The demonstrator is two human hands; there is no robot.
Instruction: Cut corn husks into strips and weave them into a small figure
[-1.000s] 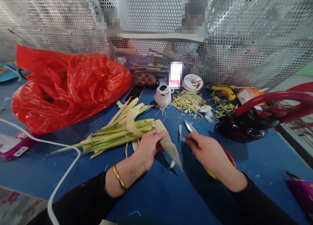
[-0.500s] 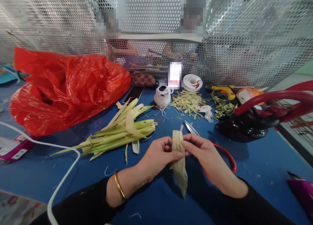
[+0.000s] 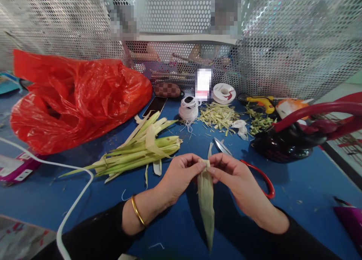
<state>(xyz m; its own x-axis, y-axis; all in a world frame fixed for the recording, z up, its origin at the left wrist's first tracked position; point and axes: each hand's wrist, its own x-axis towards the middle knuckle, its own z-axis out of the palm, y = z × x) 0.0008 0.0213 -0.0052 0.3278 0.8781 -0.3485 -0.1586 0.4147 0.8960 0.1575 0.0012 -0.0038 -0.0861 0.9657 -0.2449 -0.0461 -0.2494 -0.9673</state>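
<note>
Between my two hands hangs a pale green corn husk [image 3: 206,199], its pointed end down and its blunt top edge pinched. My left hand [image 3: 182,177] grips that top edge with thumb and fingers from the left. From the right, my right hand [image 3: 237,184] pinches the same edge, close beside the left thumb. Just beyond my hands lie scissors [image 3: 222,146], blades away from me, with a red handle loop [image 3: 268,184] showing right of my right hand. A bundle of green husks [image 3: 141,154] lies to the left.
A red plastic bag [image 3: 79,101] spreads over the back left. Behind my hands are white string [image 3: 189,111], a ribbon spool [image 3: 224,93], cut strips [image 3: 219,116] and a phone [image 3: 155,106]. Black-and-red garden shears or similar tool [image 3: 283,145] stands right. A white cable [image 3: 75,207] crosses the left.
My hands have moved up to the husk's top end and pinch it there, where before they held it lower. More of the husk now hangs down below my fingers.
</note>
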